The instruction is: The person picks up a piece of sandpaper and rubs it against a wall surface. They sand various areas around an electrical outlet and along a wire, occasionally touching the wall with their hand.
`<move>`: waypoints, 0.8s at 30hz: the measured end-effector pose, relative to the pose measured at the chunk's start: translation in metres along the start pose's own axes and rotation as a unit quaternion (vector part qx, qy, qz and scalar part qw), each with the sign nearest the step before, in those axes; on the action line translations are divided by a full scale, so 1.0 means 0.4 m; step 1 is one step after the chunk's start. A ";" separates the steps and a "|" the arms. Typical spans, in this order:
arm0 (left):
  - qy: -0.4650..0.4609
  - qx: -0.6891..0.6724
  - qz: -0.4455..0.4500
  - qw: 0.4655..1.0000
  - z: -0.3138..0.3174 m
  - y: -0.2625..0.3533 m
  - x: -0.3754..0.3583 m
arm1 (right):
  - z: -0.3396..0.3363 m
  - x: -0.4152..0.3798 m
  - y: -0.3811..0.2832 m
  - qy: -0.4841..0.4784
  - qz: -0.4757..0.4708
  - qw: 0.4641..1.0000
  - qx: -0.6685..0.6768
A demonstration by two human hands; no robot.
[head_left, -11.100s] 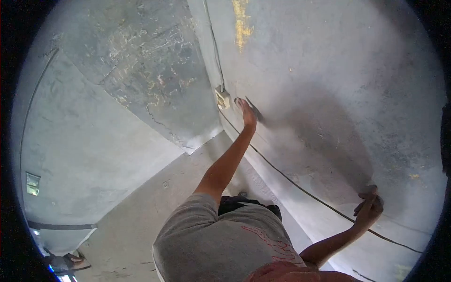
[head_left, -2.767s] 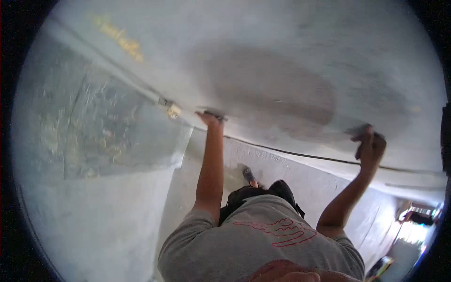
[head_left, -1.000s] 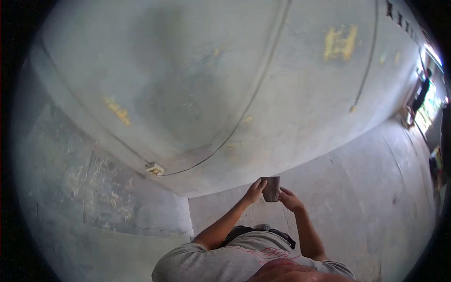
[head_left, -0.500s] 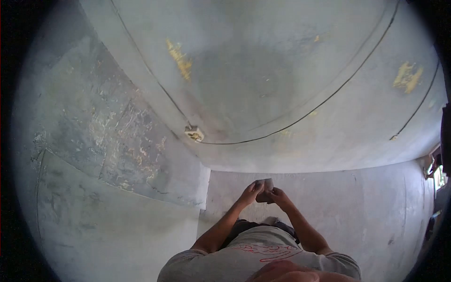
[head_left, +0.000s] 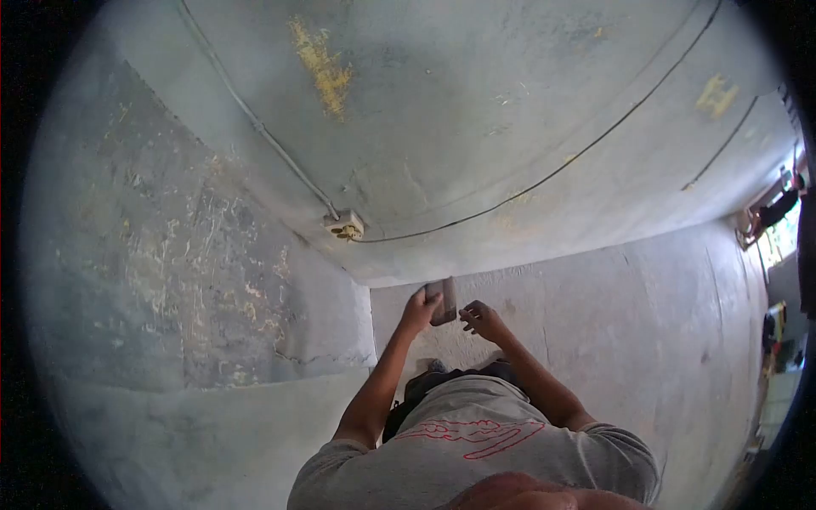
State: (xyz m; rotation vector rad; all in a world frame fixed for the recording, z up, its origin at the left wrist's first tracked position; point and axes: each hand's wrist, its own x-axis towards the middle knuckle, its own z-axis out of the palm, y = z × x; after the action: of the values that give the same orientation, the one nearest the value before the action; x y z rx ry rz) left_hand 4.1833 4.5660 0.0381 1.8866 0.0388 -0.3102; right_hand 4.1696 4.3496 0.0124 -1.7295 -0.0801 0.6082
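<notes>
A dark, flat, rectangular block [head_left: 444, 304], perhaps sandpaper or a sanding pad, is held up in front of my body near the wall's foot. Around its left side are the fingers of my left hand [head_left: 418, 311], with the thumb across its face. Just right of the block, my right hand [head_left: 483, 320] is apart from it, its fingers spread and holding nothing visible.
Ahead rises a grey wall [head_left: 459, 110] with yellow patches, a cable and a white socket box [head_left: 344, 225]. A rough, peeling wall [head_left: 229, 255] stands at the left. At the far right are a bright window [head_left: 778, 238] and assorted objects.
My right hand has let go of the block and moved off to its right. My left hand has shifted left and up with the block. The view has tilted and turned somewhat.
</notes>
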 end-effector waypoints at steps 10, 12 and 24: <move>0.354 -0.170 0.108 0.913 -0.213 0.125 0.143 | -0.210 -0.068 0.015 0.208 0.023 0.977 0.039; 0.379 -0.169 0.113 0.903 -0.236 0.171 0.163 | -0.292 -0.065 0.019 0.248 0.005 0.968 0.044; 0.499 -0.218 0.190 0.817 -0.247 0.195 0.404 | -0.679 -0.050 -0.397 0.364 -0.168 0.916 0.019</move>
State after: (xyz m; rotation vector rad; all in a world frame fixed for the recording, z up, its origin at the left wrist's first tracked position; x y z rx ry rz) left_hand 4.3724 4.6119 0.1023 1.3604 0.3999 0.9212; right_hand 4.3135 4.1410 0.2003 -1.7511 0.1586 -0.3048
